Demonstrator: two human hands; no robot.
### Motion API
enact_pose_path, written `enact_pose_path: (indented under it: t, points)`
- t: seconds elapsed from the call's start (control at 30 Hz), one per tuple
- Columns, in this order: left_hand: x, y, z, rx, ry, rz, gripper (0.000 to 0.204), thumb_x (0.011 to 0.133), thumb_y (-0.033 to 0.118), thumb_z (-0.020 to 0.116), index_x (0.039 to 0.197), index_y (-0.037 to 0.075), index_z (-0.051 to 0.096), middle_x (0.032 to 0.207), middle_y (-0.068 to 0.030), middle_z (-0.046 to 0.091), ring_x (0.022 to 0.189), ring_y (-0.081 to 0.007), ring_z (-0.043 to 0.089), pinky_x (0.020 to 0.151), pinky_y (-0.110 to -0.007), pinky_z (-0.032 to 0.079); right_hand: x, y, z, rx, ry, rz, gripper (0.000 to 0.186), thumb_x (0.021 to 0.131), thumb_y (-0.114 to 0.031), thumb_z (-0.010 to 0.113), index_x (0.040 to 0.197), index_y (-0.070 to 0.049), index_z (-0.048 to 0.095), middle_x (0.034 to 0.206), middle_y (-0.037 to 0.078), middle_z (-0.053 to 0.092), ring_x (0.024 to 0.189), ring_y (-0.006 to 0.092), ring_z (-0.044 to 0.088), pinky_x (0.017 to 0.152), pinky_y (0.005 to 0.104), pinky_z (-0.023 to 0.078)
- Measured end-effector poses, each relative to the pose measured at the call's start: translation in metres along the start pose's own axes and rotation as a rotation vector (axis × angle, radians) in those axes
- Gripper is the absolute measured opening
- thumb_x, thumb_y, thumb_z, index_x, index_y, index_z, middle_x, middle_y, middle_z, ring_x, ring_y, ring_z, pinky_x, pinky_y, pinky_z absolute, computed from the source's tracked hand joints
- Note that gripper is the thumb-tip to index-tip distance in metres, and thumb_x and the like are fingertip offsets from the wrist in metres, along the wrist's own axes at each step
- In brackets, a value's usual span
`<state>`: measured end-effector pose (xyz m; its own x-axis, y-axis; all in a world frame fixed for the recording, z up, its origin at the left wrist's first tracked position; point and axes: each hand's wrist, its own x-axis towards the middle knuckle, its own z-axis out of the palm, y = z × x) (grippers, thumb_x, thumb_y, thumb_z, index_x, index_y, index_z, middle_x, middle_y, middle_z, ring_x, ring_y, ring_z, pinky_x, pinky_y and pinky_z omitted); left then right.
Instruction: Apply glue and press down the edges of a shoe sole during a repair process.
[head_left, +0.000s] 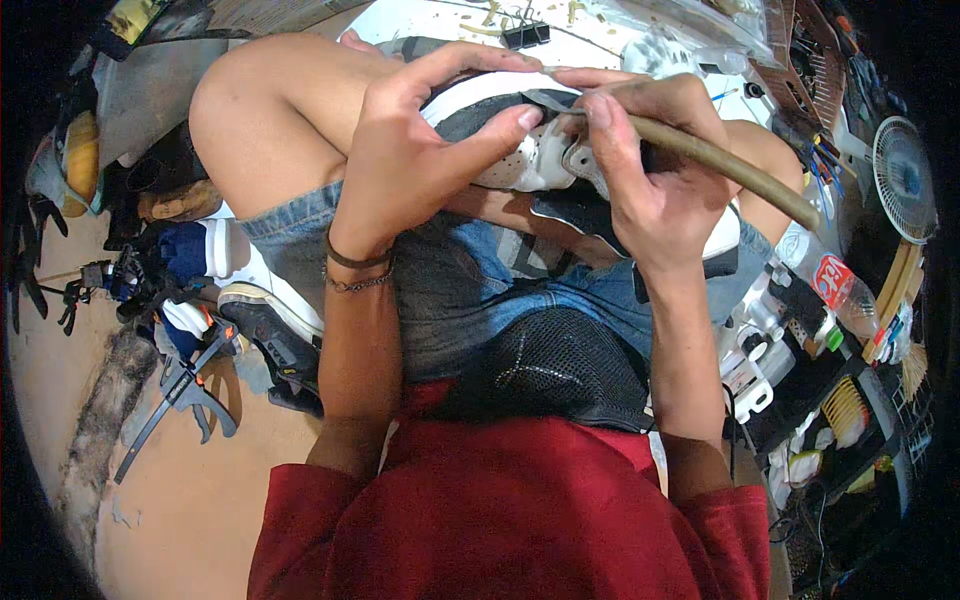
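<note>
A sneaker with a perforated white upper, dark panels and a white sole rests over my crossed legs. My left hand is closed around its left end, the thumb pressing near the sole's edge. My right hand grips a tool with a long wooden handle, which slants down to the right. The tool's thin grey end meets the shoe between my two thumbs; its exact tip is hard to make out. Below my right hand, a dark part with a white edge shows, partly hidden by the hand.
A black mesh item lies in my lap. On the left floor are a bar clamp, a dark shoe and a blue shoe. A binder clip lies ahead. At right stand a plastic bottle and a fan.
</note>
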<state>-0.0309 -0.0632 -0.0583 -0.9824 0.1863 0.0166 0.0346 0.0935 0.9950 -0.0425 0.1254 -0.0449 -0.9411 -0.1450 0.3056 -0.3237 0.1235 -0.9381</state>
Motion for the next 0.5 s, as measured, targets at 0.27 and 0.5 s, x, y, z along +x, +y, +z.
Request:
enact_pose_path:
  t: [0.27,0.5]
  points:
    - [0.002,-0.007,0.000,0.066,0.038,0.070,0.031,0.084,0.011,0.078,0.110,-0.001,0.068,0.107,-0.0101,0.072,0.099,-0.0155,0.068,0.088,-0.028,0.053,-0.001,0.001,-0.003,-0.046,0.002,0.006,0.011,0.088,-0.004,0.071,0.087,0.003,0.063,0.082,0.008,0.071,0.069,0.0107,0.064,0.064,0.0244,0.052]
    - [0.001,-0.004,0.001,-0.048,0.006,-0.010,0.034,0.083,0.012,0.079,0.112,-0.001,0.067,0.108,-0.0103,0.072,0.100,-0.0145,0.066,0.091,-0.029,0.052,-0.005,0.005,-0.003,0.057,0.041,-0.073,0.011,0.091,-0.001,0.067,0.087,0.005,0.059,0.086,0.016,0.074,0.076,0.0141,0.070,0.071,0.0266,0.057]
